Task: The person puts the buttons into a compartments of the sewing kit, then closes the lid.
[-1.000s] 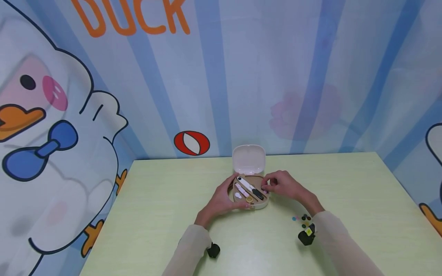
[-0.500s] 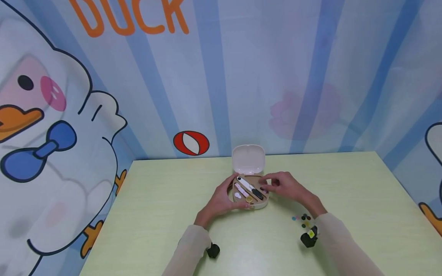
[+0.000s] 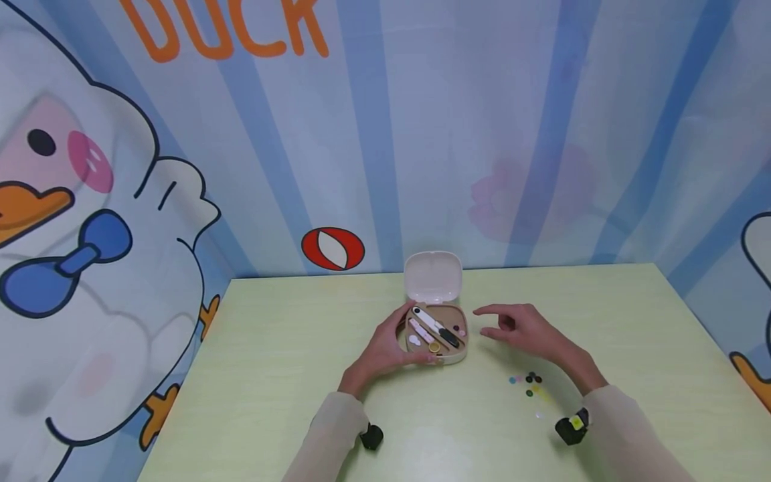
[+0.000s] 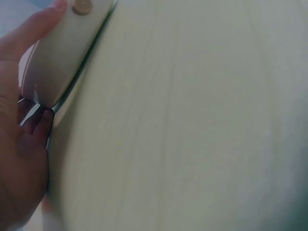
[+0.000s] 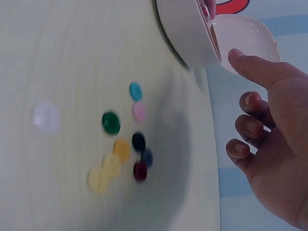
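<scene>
A small pale sewing case (image 3: 453,359) stands on the table with its lid (image 3: 433,276) raised. My left hand (image 3: 381,347) grips the case from the left, thumb along the front and fingers around the far side. In its tan tray lie a white-and-black tool (image 3: 436,328), a pinkish strip-like piece (image 3: 421,331), a gold ring-shaped item (image 3: 434,347) and small buttons (image 3: 456,329). My right hand (image 3: 533,331) hovers just right of the case, holding nothing, index finger and thumb apart. The left wrist view shows a round brown catch (image 4: 82,6) by my thumb.
Several loose buttons lie on the table right of the case, among them a green button (image 5: 111,122), a blue button (image 5: 135,91) and a whitish button (image 5: 46,117). Behind the pale table (image 3: 271,375) hangs a printed blue curtain (image 3: 434,134).
My right hand has drawn back from the tray to the right, its fingers now apart, and a dark button shows in the tray. My left hand keeps its grip on the case.
</scene>
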Motion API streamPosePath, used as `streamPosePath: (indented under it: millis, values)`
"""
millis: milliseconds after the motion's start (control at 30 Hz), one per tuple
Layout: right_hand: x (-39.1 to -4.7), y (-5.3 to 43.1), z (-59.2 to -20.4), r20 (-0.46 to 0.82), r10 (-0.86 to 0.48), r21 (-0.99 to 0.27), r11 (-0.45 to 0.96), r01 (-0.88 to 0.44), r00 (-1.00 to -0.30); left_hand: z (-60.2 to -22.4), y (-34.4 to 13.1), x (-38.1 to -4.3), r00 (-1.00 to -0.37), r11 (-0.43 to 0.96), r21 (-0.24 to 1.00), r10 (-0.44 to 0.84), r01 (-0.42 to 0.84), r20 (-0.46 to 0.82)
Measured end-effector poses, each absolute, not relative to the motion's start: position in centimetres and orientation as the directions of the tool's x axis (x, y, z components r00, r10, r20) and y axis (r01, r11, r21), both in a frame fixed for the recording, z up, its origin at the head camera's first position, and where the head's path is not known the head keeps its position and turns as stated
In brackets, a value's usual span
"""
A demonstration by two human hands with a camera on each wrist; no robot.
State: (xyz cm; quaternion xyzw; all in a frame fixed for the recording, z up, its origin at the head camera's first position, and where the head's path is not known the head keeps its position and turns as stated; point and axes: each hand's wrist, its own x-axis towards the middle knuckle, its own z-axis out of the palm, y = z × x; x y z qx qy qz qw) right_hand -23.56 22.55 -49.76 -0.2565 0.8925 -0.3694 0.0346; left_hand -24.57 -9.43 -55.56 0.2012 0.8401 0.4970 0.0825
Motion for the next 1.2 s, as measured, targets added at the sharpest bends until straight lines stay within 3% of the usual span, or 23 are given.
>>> streamPosePath:
  millis: [500,733,1200]
  values:
    - [-19.1,28.9,-51.2,0.155,-0.472,-0.676,0.589,-0.442,-0.868,-55.9,-9.4,-24.7,-0.907,0.43,0.865,0.417,0.258,0.063]
    - [-17.2,30.6,-52.3,0.096,-0.467,-0.702,0.594,-0.393,-0.879,-56.0,-9.4,-24.8,-0.903,0.421,0.866,0.424,0.271,0.077]
    - [-15.5,30.7,-54.7,0.225,-0.425,-0.692,0.564,-0.451,-0.877,-55.7,-9.3,-24.6,-0.902,0.408,0.873,0.426,0.268,0.078]
